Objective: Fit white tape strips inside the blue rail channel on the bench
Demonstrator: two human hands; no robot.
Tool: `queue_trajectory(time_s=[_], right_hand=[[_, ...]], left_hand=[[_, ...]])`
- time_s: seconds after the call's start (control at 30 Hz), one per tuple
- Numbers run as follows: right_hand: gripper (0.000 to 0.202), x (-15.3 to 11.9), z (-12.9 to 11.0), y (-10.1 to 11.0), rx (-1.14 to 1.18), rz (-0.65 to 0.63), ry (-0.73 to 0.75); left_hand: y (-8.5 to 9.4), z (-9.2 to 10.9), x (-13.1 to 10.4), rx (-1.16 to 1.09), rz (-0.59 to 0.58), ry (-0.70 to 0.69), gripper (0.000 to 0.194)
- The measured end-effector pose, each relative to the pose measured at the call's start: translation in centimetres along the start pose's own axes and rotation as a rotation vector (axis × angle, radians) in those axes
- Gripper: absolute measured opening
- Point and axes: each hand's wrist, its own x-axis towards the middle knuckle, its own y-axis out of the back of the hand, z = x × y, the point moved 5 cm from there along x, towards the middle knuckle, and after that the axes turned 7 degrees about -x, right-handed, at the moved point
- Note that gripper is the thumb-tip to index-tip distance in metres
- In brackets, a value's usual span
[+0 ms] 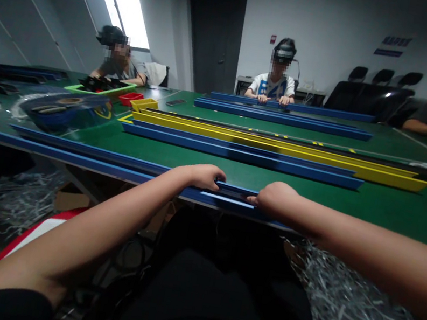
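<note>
A long blue channel strip point(87, 155) with raised sides lies along the near table edge in front of me. My left hand point(209, 177) is closed over it near the middle, thumb and fingers curled at its trough. Just to the right, my right hand point(277, 197) is also closed at the strip, with a fingertip reaching into the trough. A short gap separates the two hands, where the dark inside of the channel shows. The palms and most fingertips are hidden, so any small piece in them cannot be made out.
Beyond lie another blue channel point(246, 157), yellow channels point(281, 144) and more blue ones point(281, 118) on the green table point(400, 216). Yellow and red bins point(130, 98) and a plastic-wrapped bundle point(70, 111) are at left. Several people sit around. Shredded strips point(371, 317) lie below.
</note>
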Motion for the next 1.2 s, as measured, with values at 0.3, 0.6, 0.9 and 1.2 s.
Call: queue_trajectory(time_s=[0.3,0.6,0.9,1.2], right_hand=[[0.063,-3.1,1.9,-1.3,-0.095,0.161,0.099],[0.057,-7.5,5.3,-0.8,-0.015,0.175,0.168],[0.047,-5.8,5.5,-3.3,0.057,-0.006,0.001],[0.055,-5.7,4.8,-4.2,-0.047,-0.027,0.028]], left_hand=[[-1.6,0.9,1.5,-0.028,0.051,-0.005,0.038],[-1.6,0.3,1.3,-0.016,0.126,0.016,0.04],[-1.5,0.0,1.1,0.002,0.142,0.034,0.043],[-1.3,0.5,0.8,0.02,0.13,0.038,0.043]])
